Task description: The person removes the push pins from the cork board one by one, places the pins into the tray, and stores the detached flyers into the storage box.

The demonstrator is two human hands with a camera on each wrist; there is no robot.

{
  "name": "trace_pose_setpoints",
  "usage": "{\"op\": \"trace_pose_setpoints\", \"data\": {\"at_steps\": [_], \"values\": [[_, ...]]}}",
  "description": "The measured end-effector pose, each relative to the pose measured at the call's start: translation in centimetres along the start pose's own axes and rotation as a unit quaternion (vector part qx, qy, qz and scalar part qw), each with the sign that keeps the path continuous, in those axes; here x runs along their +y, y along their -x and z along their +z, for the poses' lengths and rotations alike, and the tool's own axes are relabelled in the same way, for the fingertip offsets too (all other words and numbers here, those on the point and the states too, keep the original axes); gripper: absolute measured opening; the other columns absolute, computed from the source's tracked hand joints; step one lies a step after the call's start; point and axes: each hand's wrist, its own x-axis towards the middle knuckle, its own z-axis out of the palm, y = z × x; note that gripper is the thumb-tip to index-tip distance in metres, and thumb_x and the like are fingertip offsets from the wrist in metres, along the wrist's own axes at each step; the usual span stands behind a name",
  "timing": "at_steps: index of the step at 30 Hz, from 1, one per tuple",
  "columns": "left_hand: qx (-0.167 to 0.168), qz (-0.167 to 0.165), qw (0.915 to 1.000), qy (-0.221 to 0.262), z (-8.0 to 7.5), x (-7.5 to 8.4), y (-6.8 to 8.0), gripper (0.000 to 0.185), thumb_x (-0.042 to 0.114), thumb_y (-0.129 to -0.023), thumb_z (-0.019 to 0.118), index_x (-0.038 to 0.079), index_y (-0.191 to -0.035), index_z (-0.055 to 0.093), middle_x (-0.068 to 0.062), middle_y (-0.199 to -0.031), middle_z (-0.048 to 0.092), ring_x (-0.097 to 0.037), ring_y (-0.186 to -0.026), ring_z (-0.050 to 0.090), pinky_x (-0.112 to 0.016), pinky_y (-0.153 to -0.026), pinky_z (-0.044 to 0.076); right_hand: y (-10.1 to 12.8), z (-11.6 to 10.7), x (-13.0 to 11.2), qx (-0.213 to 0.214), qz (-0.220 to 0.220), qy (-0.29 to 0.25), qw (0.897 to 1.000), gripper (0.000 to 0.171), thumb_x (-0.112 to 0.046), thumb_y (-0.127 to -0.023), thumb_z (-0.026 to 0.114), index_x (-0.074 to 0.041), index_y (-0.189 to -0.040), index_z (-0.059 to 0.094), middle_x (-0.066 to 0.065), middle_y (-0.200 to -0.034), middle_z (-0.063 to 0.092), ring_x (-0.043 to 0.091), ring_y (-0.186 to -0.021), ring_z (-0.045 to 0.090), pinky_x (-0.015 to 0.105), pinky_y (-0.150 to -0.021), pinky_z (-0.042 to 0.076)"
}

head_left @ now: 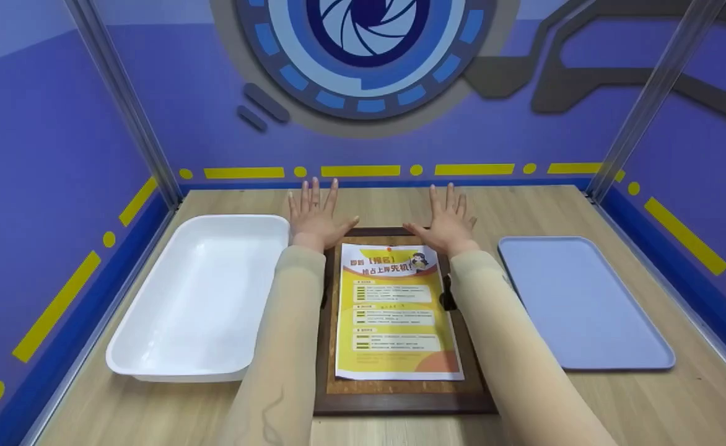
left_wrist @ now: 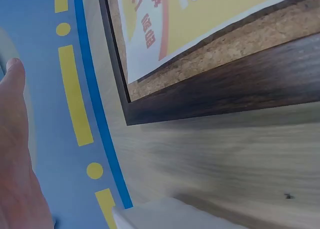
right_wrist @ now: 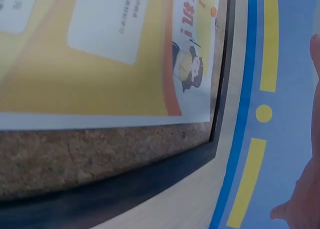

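Cork board (head_left: 400, 384) in a dark wood frame lies flat on the table (head_left: 524, 204), with a yellow poster (head_left: 394, 310) fixed by an orange pin (head_left: 389, 249) at its top edge. Left hand (head_left: 313, 214) and right hand (head_left: 446, 220) rest just beyond the board's far corners, fingers spread straight, holding nothing. Judged: starting position, no grasp begun. The next move likely calls for a fingertip pinch at the pin, between the two hands. White tub (head_left: 196, 297) outside the left hand, lilac tray (head_left: 580, 303) outside the right.

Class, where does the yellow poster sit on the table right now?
In the head view the yellow poster lies on the cork board at table centre, between the white bin and the lilac tray.
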Motion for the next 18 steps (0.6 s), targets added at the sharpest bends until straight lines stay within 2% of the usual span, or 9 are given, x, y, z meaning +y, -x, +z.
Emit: {"op": "trace_pose_setpoints", "data": {"at_steps": [7, 13, 18], "values": [[-0.003, 0.013, 0.9998, 0.014, 0.7, 0.4, 1.1, 0.096, 0.078, -0.096, 0.036, 0.033, -0.165, -0.012, -0.009, -0.172, -0.021, -0.032, -0.161, -0.02, -0.06, -0.127, -0.015, 0.3, 1.5, -0.1, -0.01, -0.005, -0.012, 1.0, 0.108, -0.074, -0.091, 0.056, -0.026, -0.167, -0.004, 0.014, -0.173, -0.018, 0.047, -0.159, -0.012, 0.079, -0.12, 0.004], [0.0, 0.032, 0.9991, 0.029, 1.5, 0.8, 2.0, 0.094, 0.076, -0.097, 0.039, 0.033, -0.166, -0.006, -0.011, -0.174, -0.015, -0.032, -0.162, -0.015, -0.059, -0.129, -0.01, 0.6, 3.0, -0.5, -0.016, -0.011, -0.035, 0.999, 0.106, -0.068, -0.093, 0.061, -0.025, -0.167, 0.0, 0.015, -0.174, -0.012, 0.046, -0.16, -0.006, 0.073, -0.124, 0.004], [-0.016, 0.051, 0.9978, 0.04, 2.5, 1.3, 2.6, 0.094, 0.077, -0.097, 0.038, 0.032, -0.166, -0.008, -0.011, -0.174, -0.015, -0.032, -0.161, -0.016, -0.058, -0.129, -0.01, 1.0, 4.3, -0.8, -0.017, -0.012, -0.047, 0.999, 0.1, -0.06, -0.095, 0.064, -0.023, -0.167, 0.006, 0.014, -0.175, -0.005, 0.045, -0.16, 0.001, 0.069, -0.126, 0.011]]}}
